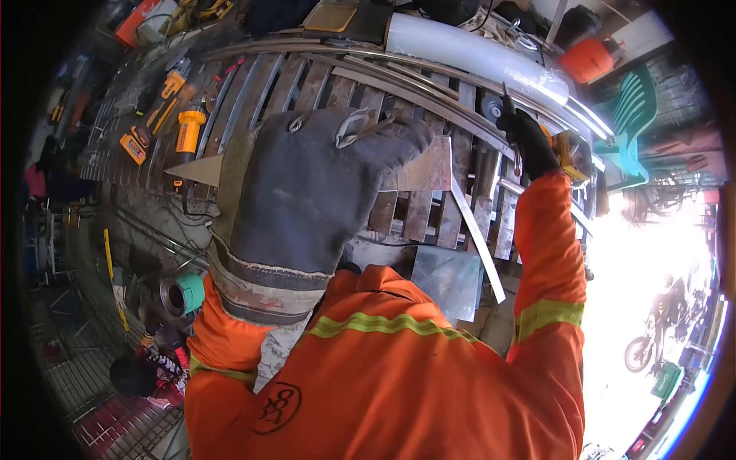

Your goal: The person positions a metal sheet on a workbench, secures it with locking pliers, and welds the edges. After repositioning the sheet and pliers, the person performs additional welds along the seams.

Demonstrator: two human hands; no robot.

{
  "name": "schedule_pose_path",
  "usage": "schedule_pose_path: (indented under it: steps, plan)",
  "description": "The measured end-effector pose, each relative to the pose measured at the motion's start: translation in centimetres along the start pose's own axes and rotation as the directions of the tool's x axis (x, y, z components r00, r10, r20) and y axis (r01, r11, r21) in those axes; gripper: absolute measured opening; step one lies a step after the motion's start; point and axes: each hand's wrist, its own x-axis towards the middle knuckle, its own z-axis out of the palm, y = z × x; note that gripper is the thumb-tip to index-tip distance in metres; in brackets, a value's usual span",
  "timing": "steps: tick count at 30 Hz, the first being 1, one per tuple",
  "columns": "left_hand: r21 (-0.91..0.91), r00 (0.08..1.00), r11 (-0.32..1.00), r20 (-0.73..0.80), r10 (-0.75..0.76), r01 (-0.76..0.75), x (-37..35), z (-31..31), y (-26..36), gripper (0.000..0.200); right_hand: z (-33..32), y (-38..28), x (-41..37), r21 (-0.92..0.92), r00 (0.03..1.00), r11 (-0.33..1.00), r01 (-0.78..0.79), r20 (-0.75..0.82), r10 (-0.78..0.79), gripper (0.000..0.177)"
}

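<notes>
My left hand, inside a thick grey welding glove (307,192), fills the middle of the view. Its fingertips are folded out of sight on the far side. From behind the glove a flat metal sheet (431,167) shows on the right, with a pointed metal piece (201,170) on the left; whether the glove grips them I cannot tell. At the right, my right hand (530,142) in a dark glove is closed round a slim dark pointed tool (505,98), tip upward. Beside that hand lies a yellow power tool (567,156), with a round disc (492,106) near the fingers.
The slatted metal bench (418,211) carries yellow tools (190,130), long metal strips (479,238) and a large grey pipe (475,55). A square sheet (447,280) lies near my body. A green chair (632,123) stands right; another person (157,364) is low at left.
</notes>
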Motion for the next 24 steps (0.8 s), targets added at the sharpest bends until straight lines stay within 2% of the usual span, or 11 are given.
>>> schedule_pose_path:
  steps: [3, 5, 7, 9, 11, 12, 13, 15, 18, 21, 24]
  plan:
    - [-0.029, 1.0, 0.999, 0.005, -0.016, 0.016, 0.3, 0.2, -0.3, 0.028, 1.4, -1.8, -9.5, 0.501, 0.967, 0.827, 0.255, -0.139, -0.214, 0.05]
    - [-0.034, 1.0, 0.999, 0.001, -0.019, 0.019, 0.4, 0.5, -0.3, 0.028, 3.2, -2.8, -15.4, 0.48, 0.991, 0.874, 0.073, -0.136, -0.008, 0.056]
    - [-0.04, 1.0, 0.999, -0.003, -0.02, 0.02, 0.4, 0.8, -0.2, 0.029, 6.9, -3.3, -21.6, 0.466, 0.98, 0.882, 0.072, -0.199, 0.025, 0.067]
    - [-0.04, 1.0, 0.999, -0.01, -0.013, 0.012, 0.1, 1.1, -0.2, 0.029, 8.5, -3.3, -26.0, 0.295, 0.989, 0.947, 0.128, -0.109, -0.099, 0.078]
    - [-0.037, 1.0, 0.999, -0.018, -0.004, 0.003, -0.1, 1.5, -0.2, 0.029, 10.7, -3.3, -28.7, 0.295, 0.972, 0.926, 0.235, -0.043, -0.233, 0.082]
    - [-0.038, 1.0, 0.999, -0.021, 0.001, -0.002, -0.1, 1.6, -0.2, 0.03, 11.0, -5.5, -30.2, 0.372, 0.993, 0.925, 0.078, 0.057, -0.107, 0.085]
    - [-0.038, 1.0, 0.999, -0.025, 0.003, -0.004, -0.2, 1.6, -0.2, 0.03, 12.0, -5.5, -30.8, 0.328, 0.969, 0.917, 0.227, 0.019, -0.247, 0.084]
    - [-0.048, 1.0, 0.999, -0.031, 0.004, -0.005, -0.5, 1.8, -0.1, 0.03, 12.8, -5.1, -31.5, 0.214, 0.929, 0.919, 0.331, 0.095, -0.357, 0.085]
    - [-0.061, 0.999, 0.998, -0.037, 0.004, -0.006, -0.6, 1.9, -0.2, 0.031, 12.8, -4.8, -31.0, 0.268, 0.894, 0.885, 0.382, 0.137, -0.427, 0.086]
    - [-0.075, 0.999, 0.997, -0.038, 0.001, -0.003, -0.6, 2.0, -0.1, 0.032, 12.5, -7.1, -30.7, 0.395, 0.921, 0.876, 0.277, 0.15, -0.359, 0.085]
    - [-0.088, 0.999, 0.996, -0.039, -0.011, 0.007, -0.3, 1.8, 0.0, 0.032, 12.7, -8.3, -30.5, 0.383, 0.931, 0.889, 0.251, 0.157, -0.33, 0.082]
